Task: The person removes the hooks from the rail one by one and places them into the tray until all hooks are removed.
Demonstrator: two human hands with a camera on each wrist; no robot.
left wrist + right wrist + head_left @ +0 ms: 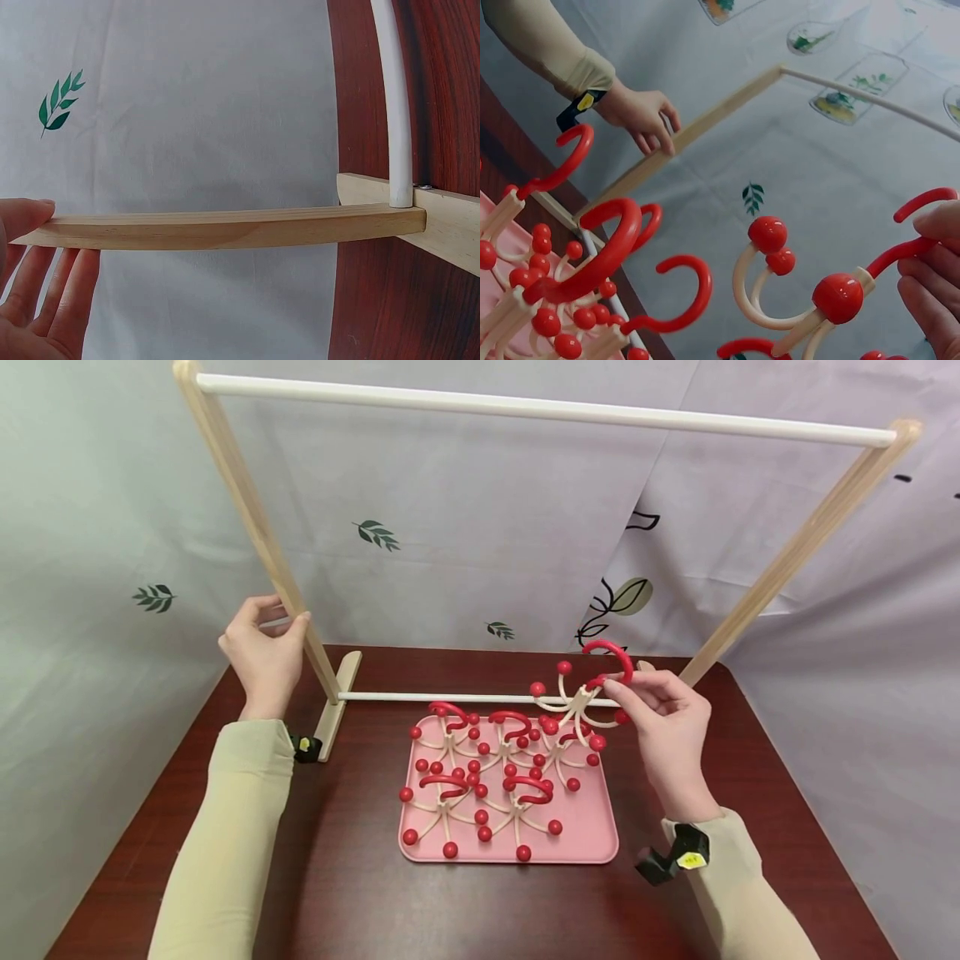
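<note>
My left hand (266, 660) grips the left wooden post (247, 502) of a rack, thumb on one side and fingers on the other. In the left wrist view the post (225, 232) runs down to its foot and a white rod. My right hand (675, 727) pinches the red hook of a small wooden hanger (580, 700), whose curved cream arms end in red balls. It is held up over the back right of a pink tray (588, 827). In the right wrist view, thumb and fingers close round the hook's red stem (900, 253).
Several matching hangers (517, 806) sit crowded on the tray, their red hooks upward. A white top rod (525, 408) joins the two posts, and a lower white rod (435, 697) runs behind the tray. The right post (802, 552) rises beyond my right hand. A patterned cloth hangs behind.
</note>
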